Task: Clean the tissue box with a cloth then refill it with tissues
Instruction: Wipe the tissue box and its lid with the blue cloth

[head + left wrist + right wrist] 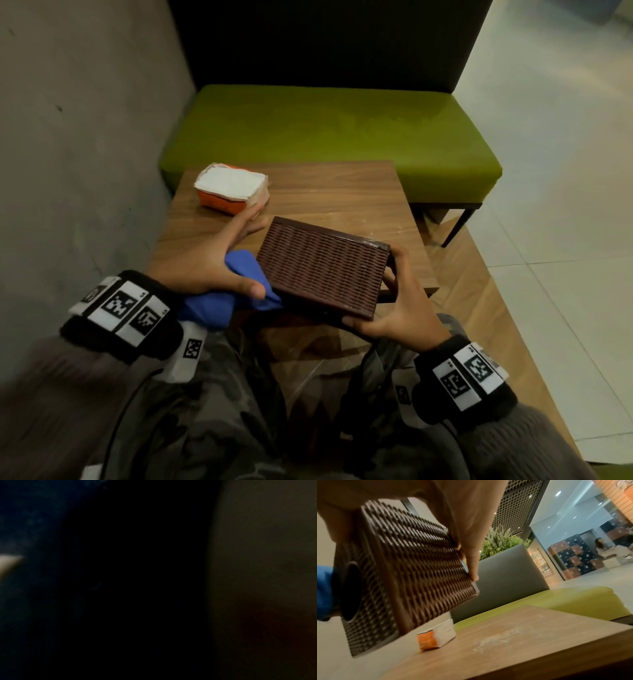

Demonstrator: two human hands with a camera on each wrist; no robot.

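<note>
**Wiping step: box held off the table, cloth at its left end**

The dark brown woven-pattern rectangular tissue box is lifted above the wooden table, tilted, its broad face up and its long axis running left to right between the hands. The right hand grips its right end, fingers curled round the edge. The left hand has its thumb pressed on a bunched blue cloth, its fingers extended; the cloth touches the box's left short end. The left wrist view is dark. Judgement: the box lies directly right of the cloth hand, so the wipe is the left hand's. The orange-and-white tissue pack sits far-left on the table, nearer the left hand.
</note>
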